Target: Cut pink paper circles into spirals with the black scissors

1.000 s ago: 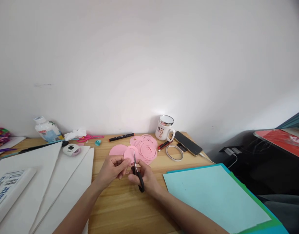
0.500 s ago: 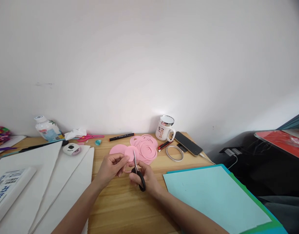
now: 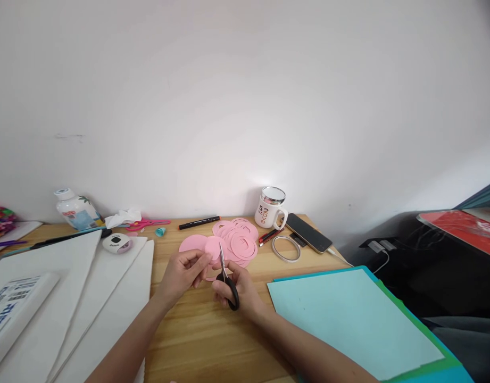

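Note:
Between thumb and fingers, my left hand point(image 3: 188, 270) pinches a small pink paper circle point(image 3: 213, 247). My right hand point(image 3: 239, 287) grips scissors with black handles point(image 3: 232, 294), and their blades point(image 3: 222, 258) point away from me at the circle's right edge. Whether the blades are apart or closed on the paper is hard to make out. Just behind both hands lies a pile of pink paper rings and discs point(image 3: 242, 246) on the wooden table. A larger pink disc point(image 3: 192, 242) sits partly behind my left hand.
A black marker point(image 3: 199, 223), a white mug point(image 3: 268, 210), a phone point(image 3: 308, 233) and a tape-like ring point(image 3: 286, 249) stand or lie at the back. Light blue sheets point(image 3: 348, 319) are on the right. White boards point(image 3: 121, 303) and a correction-tape-like white dispenser point(image 3: 116, 242) are on the left.
Both hands stay almost in place, with the scissors still at the paper circle's right edge. The view has shifted very slightly.

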A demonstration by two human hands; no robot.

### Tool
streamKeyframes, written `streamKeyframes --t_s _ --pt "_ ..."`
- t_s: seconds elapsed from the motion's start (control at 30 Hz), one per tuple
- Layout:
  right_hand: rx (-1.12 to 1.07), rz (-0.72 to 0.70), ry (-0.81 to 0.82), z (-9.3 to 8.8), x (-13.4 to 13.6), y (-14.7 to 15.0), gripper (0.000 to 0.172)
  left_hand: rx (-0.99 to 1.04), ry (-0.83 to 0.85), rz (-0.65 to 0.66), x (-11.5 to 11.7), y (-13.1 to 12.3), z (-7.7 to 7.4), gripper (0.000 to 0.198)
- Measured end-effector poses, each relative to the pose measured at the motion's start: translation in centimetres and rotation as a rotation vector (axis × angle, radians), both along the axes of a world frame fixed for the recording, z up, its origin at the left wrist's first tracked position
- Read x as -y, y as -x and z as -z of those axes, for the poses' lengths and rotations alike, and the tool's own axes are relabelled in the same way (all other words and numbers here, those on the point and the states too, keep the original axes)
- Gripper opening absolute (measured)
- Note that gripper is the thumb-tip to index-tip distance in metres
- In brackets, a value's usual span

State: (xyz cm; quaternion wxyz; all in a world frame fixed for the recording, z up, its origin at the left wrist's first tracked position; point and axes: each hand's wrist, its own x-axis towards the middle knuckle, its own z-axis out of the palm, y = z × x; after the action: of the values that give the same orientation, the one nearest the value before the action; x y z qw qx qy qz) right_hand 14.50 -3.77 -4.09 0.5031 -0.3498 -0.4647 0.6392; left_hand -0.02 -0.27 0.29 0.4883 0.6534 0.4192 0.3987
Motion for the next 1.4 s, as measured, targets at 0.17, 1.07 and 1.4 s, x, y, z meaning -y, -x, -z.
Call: streamKeyframes --t_s 0.17,1.07,1.4 --pt "0.034 -0.032 -0.010 -0.05 0.11 0.03 0.048 -0.004 0.058 0.007 0.33 -0.41 -0.09 0.043" --pt "0.045 -0.006 0.006 -0.35 0.27 -0.11 0.052 0.072 -0.015 -0.103 -0.28 0.25 -0.28 0.032" --pt "0.050 -0.014 0.001 0.01 0.22 0.09 0.054 -0.001 -0.007 -0.053 0.27 -0.36 -0.26 0.038"
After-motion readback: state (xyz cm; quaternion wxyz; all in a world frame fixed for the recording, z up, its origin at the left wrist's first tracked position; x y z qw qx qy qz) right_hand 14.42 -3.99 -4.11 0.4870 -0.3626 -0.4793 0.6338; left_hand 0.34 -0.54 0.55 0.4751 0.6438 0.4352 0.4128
